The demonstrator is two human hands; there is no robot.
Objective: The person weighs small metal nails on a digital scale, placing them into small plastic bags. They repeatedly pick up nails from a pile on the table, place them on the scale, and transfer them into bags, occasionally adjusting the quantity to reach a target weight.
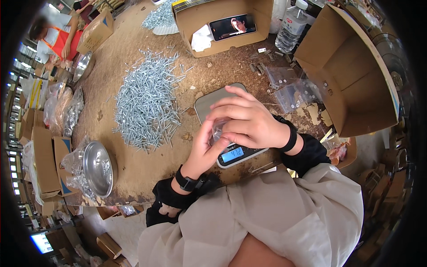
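Over a small digital scale (205, 103) with a lit blue display (232, 154), my two hands meet around a small clear plastic bag (218, 128). My left hand (205, 144) grips it from the left, thumb pointing up and right. From the right, my right hand (249, 119) curls over the bag, its thumb and fingertips close to the left hand. The fingers hide most of the bag, so its contents cannot be made out. Left of the scale lies a large pile of silver screws (149, 102) on the worn wooden table (104, 129).
An open cardboard box (342, 84) stands at right, by a water bottle (291, 27) and small plastic bags (289, 94) of parts. A phone (232, 27) rests in another box (222, 50) at the back. Metal bowls (98, 169) line the left edge. A co-worker (60, 40) sits far left.
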